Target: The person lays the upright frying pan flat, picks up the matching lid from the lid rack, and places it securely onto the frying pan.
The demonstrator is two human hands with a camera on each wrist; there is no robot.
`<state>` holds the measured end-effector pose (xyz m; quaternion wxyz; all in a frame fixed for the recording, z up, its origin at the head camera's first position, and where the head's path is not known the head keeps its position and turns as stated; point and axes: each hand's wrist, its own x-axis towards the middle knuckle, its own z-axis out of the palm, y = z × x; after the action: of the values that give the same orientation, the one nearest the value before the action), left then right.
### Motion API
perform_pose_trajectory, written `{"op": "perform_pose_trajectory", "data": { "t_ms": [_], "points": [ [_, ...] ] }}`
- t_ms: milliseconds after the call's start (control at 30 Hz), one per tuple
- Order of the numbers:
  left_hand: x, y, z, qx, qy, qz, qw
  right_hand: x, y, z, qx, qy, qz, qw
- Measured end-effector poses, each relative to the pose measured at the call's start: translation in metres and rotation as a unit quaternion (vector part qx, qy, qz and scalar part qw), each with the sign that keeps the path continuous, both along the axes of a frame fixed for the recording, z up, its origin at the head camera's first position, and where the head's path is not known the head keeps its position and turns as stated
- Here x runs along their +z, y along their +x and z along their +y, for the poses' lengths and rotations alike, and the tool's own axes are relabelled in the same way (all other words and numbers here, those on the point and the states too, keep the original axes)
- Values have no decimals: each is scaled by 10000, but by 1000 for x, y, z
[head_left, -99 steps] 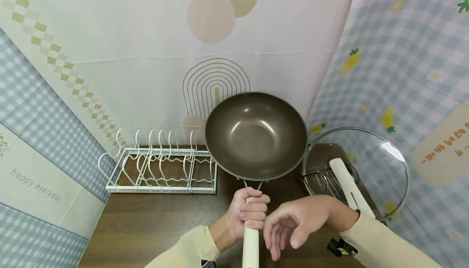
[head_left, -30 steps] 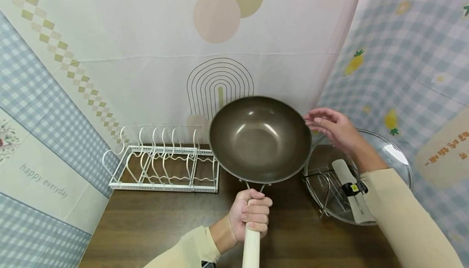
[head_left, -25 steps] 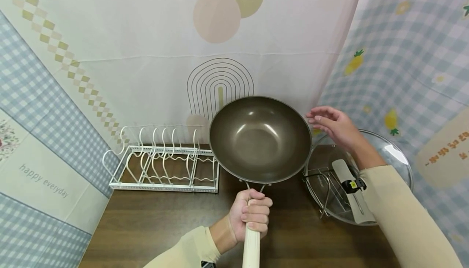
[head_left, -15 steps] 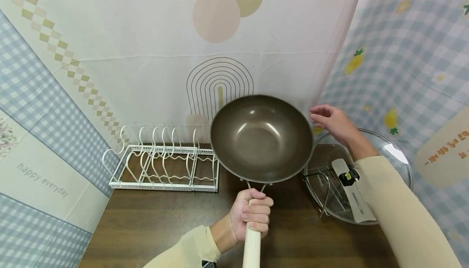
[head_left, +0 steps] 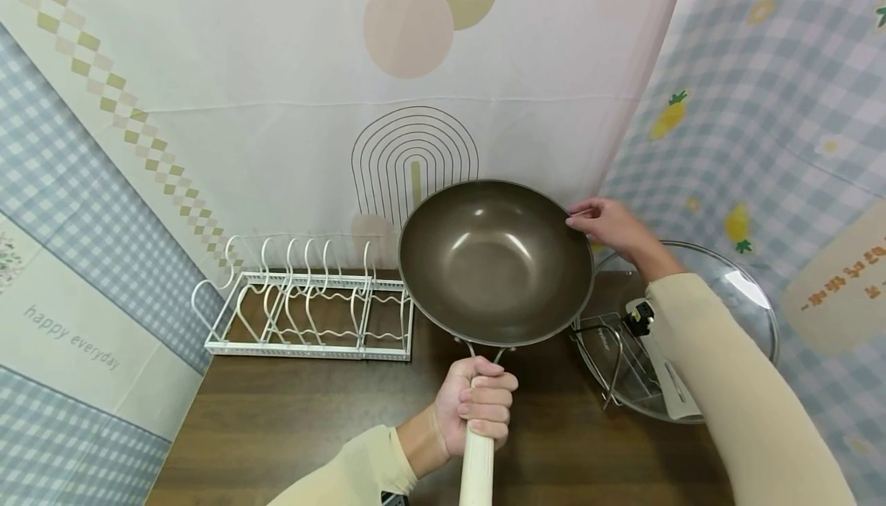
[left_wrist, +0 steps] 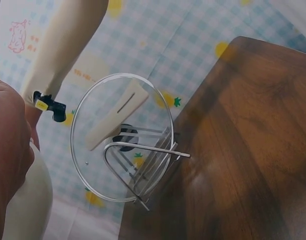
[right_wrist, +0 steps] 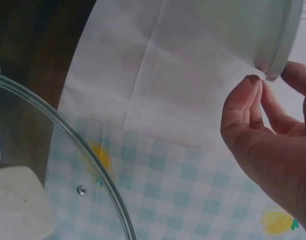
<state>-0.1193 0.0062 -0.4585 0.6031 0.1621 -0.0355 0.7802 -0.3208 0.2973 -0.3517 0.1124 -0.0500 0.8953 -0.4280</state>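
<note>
A deep wok with a brown inside and a cream handle is held up, its inside facing me. My left hand grips the upper part of the handle. At the wok's upper right, my right hand pinches the rim, thumb on the inner side and fingers on the outer side. The right wrist view shows the pale outer wall of the wok and my right hand straddling its rim. In the left wrist view, part of my left hand shows beside the wok's pale underside.
To the left, a white wire rack with upright dividers stands on the brown wooden table. At the right, a glass lid with a cream handle stands tilted in a metal wire holder. Patterned cloth hangs behind.
My right hand has gone from beside my left hand to the wok's right side, hovered off the edge, then moved left onto the rim. The left-hand grip is unchanged.
</note>
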Motion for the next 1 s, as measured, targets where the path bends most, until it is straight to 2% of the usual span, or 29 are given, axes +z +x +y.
{"op": "perform_pose_trajectory", "data": {
  "t_ms": [233, 500, 833, 1000],
  "points": [
    [1, 0, 0, -58, -39, 10, 10000, 2, -4, -5, -68, 481, 196, 9986],
    [0, 1, 0, -80, -55, -13, 10000, 9, -4, -12, -194, 632, 138, 9977],
    [-1, 1, -2, -113, -215, -58, 9997, 12, -1, -12, -158, 1185, 104, 9928],
    [0, 1, -4, -46, -517, 94, 9986, 15, 2, -9, -117, 1303, 54, 9914]
  ]
}}
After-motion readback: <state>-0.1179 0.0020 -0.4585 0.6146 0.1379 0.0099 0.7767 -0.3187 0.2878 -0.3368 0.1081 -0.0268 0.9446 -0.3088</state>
